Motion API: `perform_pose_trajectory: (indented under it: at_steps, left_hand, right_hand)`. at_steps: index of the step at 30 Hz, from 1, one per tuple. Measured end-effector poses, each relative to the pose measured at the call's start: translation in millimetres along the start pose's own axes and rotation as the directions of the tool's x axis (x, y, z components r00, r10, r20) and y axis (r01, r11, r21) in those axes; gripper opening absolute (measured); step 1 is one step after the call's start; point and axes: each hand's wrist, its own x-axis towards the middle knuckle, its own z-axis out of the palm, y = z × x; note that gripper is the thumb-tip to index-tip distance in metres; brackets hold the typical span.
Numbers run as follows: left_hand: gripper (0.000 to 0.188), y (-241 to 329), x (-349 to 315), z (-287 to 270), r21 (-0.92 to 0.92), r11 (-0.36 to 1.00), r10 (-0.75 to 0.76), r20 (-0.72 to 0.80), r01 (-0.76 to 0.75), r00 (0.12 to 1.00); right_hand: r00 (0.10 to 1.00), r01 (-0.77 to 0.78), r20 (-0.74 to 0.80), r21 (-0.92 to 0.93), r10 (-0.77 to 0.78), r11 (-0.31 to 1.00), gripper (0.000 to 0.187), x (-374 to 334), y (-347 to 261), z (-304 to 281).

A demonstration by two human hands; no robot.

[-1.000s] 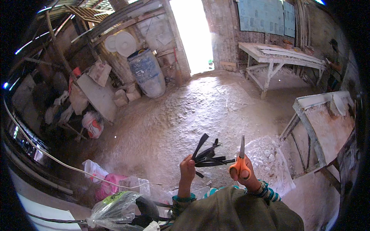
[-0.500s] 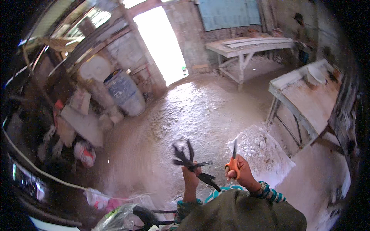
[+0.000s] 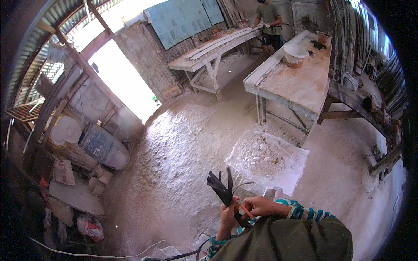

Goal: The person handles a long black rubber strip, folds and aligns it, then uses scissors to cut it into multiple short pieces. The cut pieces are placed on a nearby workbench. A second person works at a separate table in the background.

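Observation:
A bundle of black strips (image 3: pixel 221 189) rises out of my left hand (image 3: pixel 226 219), whose fingers are closed round it. The strips fan out at the top, and more black material hangs below the fist. My right hand (image 3: pixel 262 205) is closed on orange-handled scissors (image 3: pixel 246 210), held right against the left hand. Only part of the orange handle shows; the blades are hidden, so I cannot tell whether they touch the strips. Both hands are in front of my dark lap, low in the picture.
A white sheet (image 3: pixel 301 163) with broken pale lumps lies on the dusty floor ahead. Long work tables (image 3: pixel 296 93) stand at the right and back, with a person (image 3: pixel 271 24) at the far one. A blue barrel (image 3: pixel 103 147) leans left; a cable (image 3: pixel 100 256) crosses lower left.
My right hand has brought the scissors, held upright and apart before, down against the left hand and the strips. The view has swung to the right.

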Motion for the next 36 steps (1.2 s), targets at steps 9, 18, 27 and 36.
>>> perform_pose_trajectory:
  at_steps: [9, 18, 27, 36]
  left_hand:
    - [0.024, -23.4, 43.3, 73.1, -0.044, 0.994, -0.098, 0.019, 0.098, 0.995]
    - [0.02, -78.7, 134.9, 265.5, 0.112, 0.961, -0.273, 0.262, 0.251, 0.926]
    - [0.021, -167.1, 195.7, 458.1, 0.199, 0.934, -0.356, 0.464, 0.296, 0.811]
    - [0.018, -183.2, 261.9, 545.9, 0.293, 0.891, -0.45, 0.482, 0.346, 0.752]
  right_hand:
    - [0.998, 0.03, -0.053, -0.108, -0.036, 0.994, 0.041, -29.6, 26.6, -64.7]
    - [0.933, -0.115, -0.358, -0.187, 0.041, 0.976, 0.042, -124.4, 85.7, -227.0]
    - [0.841, -0.216, -0.531, -0.152, 0.105, 0.964, 0.035, -248.8, 148.4, -391.3]
    - [0.859, -0.052, -0.491, 0.2, 0.146, 0.978, 0.021, -266.2, 200.3, -482.5]
